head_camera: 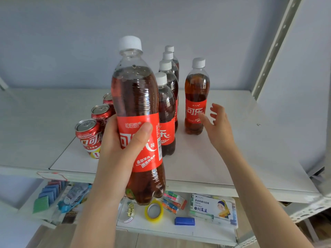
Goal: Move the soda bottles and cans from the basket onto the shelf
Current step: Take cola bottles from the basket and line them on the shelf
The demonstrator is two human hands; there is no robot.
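The left hand [118, 151] is wrapped round a clear plastic bottle [136, 93] at its red label, thumb across the front and fingers behind. The bottle is glossy and ribbed, filled to the shoulder with dark brown soda and closed with a white screw cap. Its long axis is close to vertical, cap up and tipped a little to the left. It is held in the air in front of the shelf edge.

The right hand [221, 126] is wide, fingers spread and holding nothing. Its fingertips are right by the label of a lone bottle [196, 93]; whether they touch it I cannot tell. That bottle stands upright on the shelf [241, 154], a flat, matt white board.

Just left of it, a row of four bottles [166, 111] runs back toward the wall, all caps up. Further left, three red metal cans [86, 133] stand in a line, their silver tops showing pull tabs.

Behind is a pale bluish wall [71, 42], and a perforated grey metal upright [274, 45] frames the right side. On the lower shelf [161, 228] lie a yellow tape roll [154, 211] and a box of markers [213, 207].
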